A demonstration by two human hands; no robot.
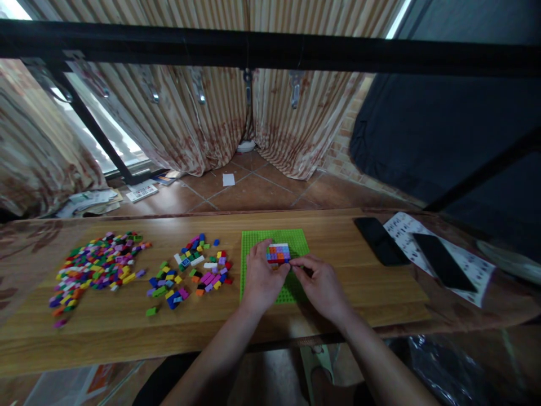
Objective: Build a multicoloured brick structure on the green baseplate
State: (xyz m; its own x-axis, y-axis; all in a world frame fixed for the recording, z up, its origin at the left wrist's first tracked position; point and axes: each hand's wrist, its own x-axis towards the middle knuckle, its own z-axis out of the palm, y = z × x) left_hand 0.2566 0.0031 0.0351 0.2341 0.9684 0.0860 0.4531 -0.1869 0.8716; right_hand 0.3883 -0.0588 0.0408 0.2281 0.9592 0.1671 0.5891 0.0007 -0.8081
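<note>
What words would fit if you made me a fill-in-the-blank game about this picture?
1. The left hand and right hand are over a studded board coloured ____.
2. The biggest pile of bricks is on the table's ____ side.
3. A black phone lies on a printed sheet of ____.

Green; left; paper.

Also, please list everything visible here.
Table: one, brown, centre
Baseplate: one, green, on table
Brick build: one, multicoloured, on baseplate
Loose bricks: many, mixed, table's left
Phones: two, black, right
Printed sheet: one, white, under right phone
Curtains: several, striped beige, background
Bar: one, black, across top
Clips: several, silvery, under bar
Cloth: one, dark blue, upper right
Papers: several, mostly white, floor
Slipper: one, pale green, below table
Crumpled plastic: one, clear, lower right
Left hand: one, bare, build's left
Right hand: one, bare, build's right
</note>
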